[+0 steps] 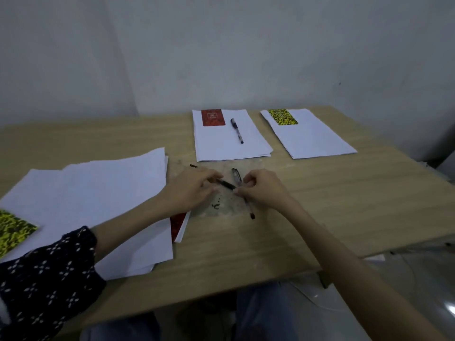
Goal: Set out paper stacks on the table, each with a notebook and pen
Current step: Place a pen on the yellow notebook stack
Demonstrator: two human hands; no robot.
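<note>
Two paper stacks lie at the far side of the wooden table (344,217). The middle stack (229,143) carries a red notebook (213,117) and a black pen (236,130). The right stack (310,136) carries a yellow patterned notebook (282,116) and no pen. At the table's centre two loose pens cross. My left hand (189,190) rests on the dark pen (225,184), its fingers spread over it. My right hand (263,188) pinches the clear pen (237,179), whose tip (251,214) sticks out below.
A large loose pile of paper (98,193) covers the left of the table, with another yellow notebook (12,230) on it at the left edge. A red notebook (178,225) peeks out from under my left forearm. The wall stands close behind the table.
</note>
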